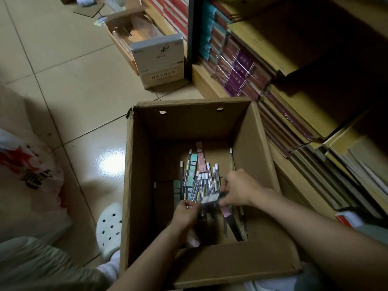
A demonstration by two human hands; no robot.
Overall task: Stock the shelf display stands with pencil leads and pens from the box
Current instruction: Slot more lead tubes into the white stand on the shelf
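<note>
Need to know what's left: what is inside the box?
Inside the box: white-capped lead tubes, pink and green packs. Both hands reach in, covering some; the near bottom is hidden.

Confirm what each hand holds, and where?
Right hand pinches a small dark packet at its right end. Left hand grips a bundle of lead tubes near their lower ends.

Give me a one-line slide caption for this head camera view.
Both hands, left and right, gather white-capped pencil lead tubes inside an open cardboard box beside stocked shelves.
</note>
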